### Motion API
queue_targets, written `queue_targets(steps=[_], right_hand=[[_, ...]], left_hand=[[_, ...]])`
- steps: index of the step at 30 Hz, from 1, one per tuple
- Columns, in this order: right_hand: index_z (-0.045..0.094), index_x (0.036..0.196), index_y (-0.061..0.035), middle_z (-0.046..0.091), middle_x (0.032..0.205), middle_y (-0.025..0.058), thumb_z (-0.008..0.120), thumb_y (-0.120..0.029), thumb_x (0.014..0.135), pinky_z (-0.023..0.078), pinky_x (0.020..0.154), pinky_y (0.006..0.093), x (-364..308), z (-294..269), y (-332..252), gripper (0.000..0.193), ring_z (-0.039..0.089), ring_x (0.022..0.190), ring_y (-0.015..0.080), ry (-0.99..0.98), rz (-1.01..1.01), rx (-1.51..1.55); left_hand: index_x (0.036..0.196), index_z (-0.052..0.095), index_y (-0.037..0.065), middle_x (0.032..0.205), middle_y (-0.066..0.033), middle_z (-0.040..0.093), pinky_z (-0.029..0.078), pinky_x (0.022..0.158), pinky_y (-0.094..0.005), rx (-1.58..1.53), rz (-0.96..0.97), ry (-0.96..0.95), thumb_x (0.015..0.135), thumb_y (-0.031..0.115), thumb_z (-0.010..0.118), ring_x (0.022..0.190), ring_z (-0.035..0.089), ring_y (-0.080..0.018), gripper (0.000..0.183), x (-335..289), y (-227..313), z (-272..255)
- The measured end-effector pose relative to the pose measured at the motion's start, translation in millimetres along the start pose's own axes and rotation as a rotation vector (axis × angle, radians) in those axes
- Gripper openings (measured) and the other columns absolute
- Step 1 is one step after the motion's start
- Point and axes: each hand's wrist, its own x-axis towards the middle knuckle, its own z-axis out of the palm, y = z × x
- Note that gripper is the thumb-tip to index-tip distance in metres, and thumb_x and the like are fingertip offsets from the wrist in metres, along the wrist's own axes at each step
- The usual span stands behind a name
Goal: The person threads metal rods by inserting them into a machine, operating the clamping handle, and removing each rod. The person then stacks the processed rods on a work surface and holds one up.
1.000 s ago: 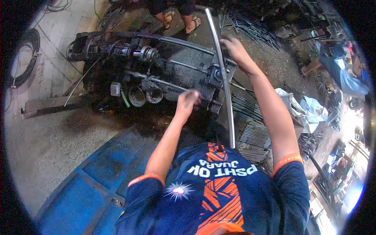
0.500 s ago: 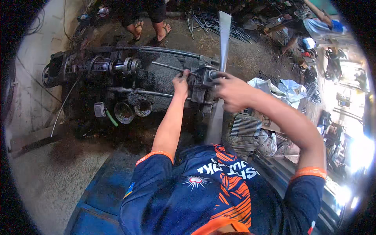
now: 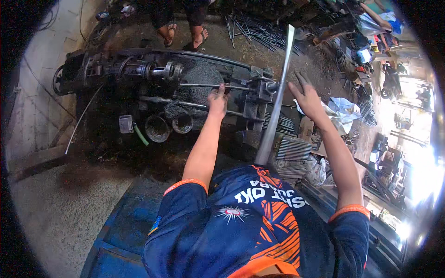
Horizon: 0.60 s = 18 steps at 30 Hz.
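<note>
A dark machine bed (image 3: 218, 59) with long guide rails stretches across in front of me. At its right end stands a metal block (image 3: 260, 90), and a long flat steel bar (image 3: 278, 99) is mounted crosswise on that block's outer side. The bar's near end is blurred. A thin metal rod (image 3: 194, 85) runs from the chuck-like head (image 3: 166, 72) side toward the block. My left hand (image 3: 218, 101) is closed at the rod, its fingertips on it. My right hand (image 3: 307, 98) is open with spread fingers, just right of the bar and apart from it.
Two round cups (image 3: 158, 129) and a small grey box (image 3: 126, 124) sit below the bed. Bundled rods (image 3: 294, 149) and white sacks (image 3: 344, 111) lie at the right. A person's feet (image 3: 200, 38) stand beyond the bed; loose rods (image 3: 259, 34) litter the floor.
My right hand has come off the bar's middle and opened to its right. The bar has tilted, its far end further right. The view has shifted slightly; my left hand stays at the rod.
</note>
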Motion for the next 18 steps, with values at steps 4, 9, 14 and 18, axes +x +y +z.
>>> queue_targets(steps=[4, 9, 14, 18], right_hand=[[0.048, 0.138, -0.012, 0.055, 0.131, 0.0206, 0.06, -0.03, 0.087, 0.041, 0.101, 0.0502, 4.3, 33.1, -20.5, 0.055, 0.054, 0.117, 0.0397, -0.08, 0.013, 0.048], [0.054, 0.13, -0.0143, 0.056, 0.127, 0.0163, 0.055, -0.005, 0.079, 0.038, 0.101, 0.0518, 7.8, 40.5, -19.9, 0.052, 0.05, 0.119, 0.0367, 0.089, -0.231, -0.397], [0.059, 0.122, -0.0098, 0.057, 0.126, 0.0168, 0.059, -0.003, 0.076, 0.034, 0.105, 0.05, -14.6, 39.4, -42.3, 0.047, 0.048, 0.122, 0.0371, 0.366, -0.373, 0.001], [0.066, 0.112, -0.0047, 0.069, 0.098, 0.0134, 0.064, 0.008, 0.073, 0.052, 0.082, 0.0314, -85.1, 55.2, -116.1, 0.041, 0.067, 0.091, 0.0241, 0.269, -0.718, 0.553]], left_hand=[[0.108, 0.053, 0.0, 0.107, -0.0108, 0.061, 0.054, 0.083, -0.0402, 0.014, 0.087, 0.086, 0.096, 0.023, 0.06, 0.098, 0.061, -0.0219, 0.027, -13.6, 10.8, 5.2], [0.104, 0.056, 0.003, 0.104, -0.0072, 0.059, 0.055, 0.079, -0.0363, -0.021, 0.169, 0.27, 0.096, 0.026, 0.059, 0.089, 0.059, -0.0195, 0.024, -19.3, 46.7, -14.5], [0.103, 0.057, 0.006, 0.099, -0.0056, 0.063, 0.054, 0.083, -0.038, -0.131, 0.408, 0.377, 0.095, 0.022, 0.061, 0.094, 0.062, -0.0178, 0.018, -71.0, 126.5, -37.4], [0.105, 0.057, 0.006, 0.102, -0.0058, 0.064, 0.054, 0.083, -0.039, -0.114, 0.674, 0.442, 0.094, 0.021, 0.063, 0.095, 0.063, -0.019, 0.02, -151.7, 196.1, -21.9]])
